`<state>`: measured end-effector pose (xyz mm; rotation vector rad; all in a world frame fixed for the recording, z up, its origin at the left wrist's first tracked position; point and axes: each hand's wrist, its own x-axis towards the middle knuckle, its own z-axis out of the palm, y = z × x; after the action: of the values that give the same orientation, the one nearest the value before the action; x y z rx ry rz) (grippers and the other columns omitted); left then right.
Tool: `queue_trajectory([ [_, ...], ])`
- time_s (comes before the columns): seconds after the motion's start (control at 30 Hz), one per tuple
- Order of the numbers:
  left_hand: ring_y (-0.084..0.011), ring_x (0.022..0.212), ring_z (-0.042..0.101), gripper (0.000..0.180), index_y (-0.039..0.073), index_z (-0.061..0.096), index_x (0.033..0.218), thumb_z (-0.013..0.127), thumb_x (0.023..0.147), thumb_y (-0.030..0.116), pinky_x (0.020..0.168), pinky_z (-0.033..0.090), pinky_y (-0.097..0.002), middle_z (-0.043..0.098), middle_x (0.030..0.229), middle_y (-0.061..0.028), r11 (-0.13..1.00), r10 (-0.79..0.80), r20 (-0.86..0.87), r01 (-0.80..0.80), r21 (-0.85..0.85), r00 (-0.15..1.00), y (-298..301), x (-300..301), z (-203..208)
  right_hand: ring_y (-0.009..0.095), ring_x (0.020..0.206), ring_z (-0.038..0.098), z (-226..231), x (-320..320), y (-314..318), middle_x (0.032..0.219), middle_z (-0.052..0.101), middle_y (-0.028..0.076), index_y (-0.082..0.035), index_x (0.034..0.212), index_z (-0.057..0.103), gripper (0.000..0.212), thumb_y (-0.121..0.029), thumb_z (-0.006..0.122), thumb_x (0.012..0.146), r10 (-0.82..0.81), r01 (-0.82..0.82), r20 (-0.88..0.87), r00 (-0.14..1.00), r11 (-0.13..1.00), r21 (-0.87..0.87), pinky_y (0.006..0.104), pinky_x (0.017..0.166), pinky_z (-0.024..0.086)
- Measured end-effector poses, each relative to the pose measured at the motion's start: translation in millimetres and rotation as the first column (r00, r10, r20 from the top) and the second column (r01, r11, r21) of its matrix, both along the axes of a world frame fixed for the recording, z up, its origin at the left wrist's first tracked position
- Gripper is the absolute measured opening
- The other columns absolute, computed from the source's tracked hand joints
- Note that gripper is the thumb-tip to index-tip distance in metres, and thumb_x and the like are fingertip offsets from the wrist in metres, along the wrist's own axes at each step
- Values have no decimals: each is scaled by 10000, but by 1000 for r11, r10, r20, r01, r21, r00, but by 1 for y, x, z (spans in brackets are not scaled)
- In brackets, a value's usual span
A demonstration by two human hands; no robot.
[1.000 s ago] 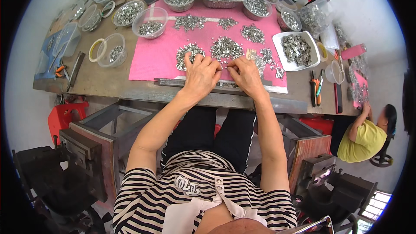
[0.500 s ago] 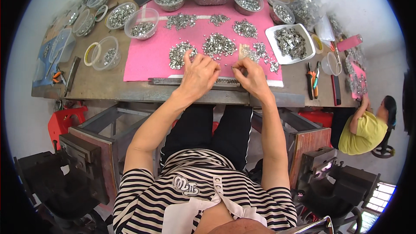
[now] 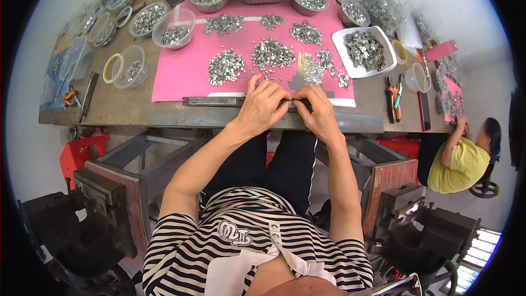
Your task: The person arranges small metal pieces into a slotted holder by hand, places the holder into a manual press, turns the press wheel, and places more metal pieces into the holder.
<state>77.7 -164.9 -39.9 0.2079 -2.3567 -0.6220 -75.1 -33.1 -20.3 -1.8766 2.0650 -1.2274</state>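
Observation:
My left hand [image 3: 261, 108] and my right hand [image 3: 318, 112] meet at the table's front edge, over a long narrow metal bar [image 3: 213, 101]. The fingers of each are pinched, thumb against forefinger; whatever small thing they hold is hidden. Just beyond my left hand lie piles of small silvery metal pieces, one on the left [image 3: 226, 67] and one in the middle [image 3: 272, 54]. Beyond my right hand, a flat tan strip with silvery pieces [image 3: 311, 71] lies on the pink mat [image 3: 178, 79], beside a loose scatter of pieces [image 3: 343, 80].
At right stand a white tray [image 3: 391, 57] of metal pieces and orange-handled pliers [image 3: 390, 101]. Clear plastic tubs [image 3: 175, 37] of pieces line the left and back. A person in a yellow top [image 3: 463, 167] sits at far right. Dark machine parts [image 3: 104, 208] flank my seat.
My left hand has moved right and a little nearer to me, so both hands' fingertips are now close together over the bar. More of the bar's left part shows.

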Motion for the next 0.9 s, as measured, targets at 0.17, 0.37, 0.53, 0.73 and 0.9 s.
queue_trajectory([
  [0.17, -285, 951, 612, 119, 55, 661, 972, 701, 862, 78, 1043, 385, -508, 639, 922, -83, 994, -19, -54, 25, 111, 998, 1, 2, -2, 285, 925, 627, -1, -2, 5, 953, 656, 118, 4, 977, 654, 142, 8, 709, 846, -40, 33, 159, 986, 998, 45, 370, 826, 484],
  [0.37, -291, 948, 613, 122, 41, 648, 983, 700, 882, 84, 1048, 394, -513, 646, 943, -93, 999, 3, -34, -1, 52, 999, 4, -1, -7, 280, 919, 617, -10, 9, 2, 931, 671, 102, -19, 965, 679, 123, -49, 730, 857, -176, 169, 288, 941, 984, 48, 389, 846, 463],
  [0.53, -289, 908, 628, 118, 42, 650, 988, 701, 885, 68, 1048, 420, -514, 653, 922, -88, 988, 8, -98, 7, 156, 995, 3, 6, -1, 283, 908, 611, -18, 12, 0, 930, 671, 93, -27, 959, 685, 122, -79, 738, 862, -184, 192, 199, 963, 981, -24, 382, 826, 456],
  [0.73, -285, 879, 648, 103, 61, 685, 994, 701, 893, 58, 1037, 432, -493, 682, 908, -85, 972, 215, -146, -197, 132, 965, -29, 54, 16, 271, 893, 626, -13, 21, -10, 922, 669, 96, -13, 955, 679, 128, -73, 742, 862, -216, 219, 58, 975, 974, -61, 366, 800, 485],
  [0.9, -316, 914, 626, 166, 51, 687, 1017, 738, 860, 77, 975, 432, -455, 673, 931, -112, 944, 328, -46, -326, 44, 944, -57, 111, 22, 294, 882, 614, -16, 13, 1, 908, 668, 105, -39, 933, 687, 143, -100, 756, 824, -264, 266, 32, 964, 960, -91, 391, 804, 468],
])
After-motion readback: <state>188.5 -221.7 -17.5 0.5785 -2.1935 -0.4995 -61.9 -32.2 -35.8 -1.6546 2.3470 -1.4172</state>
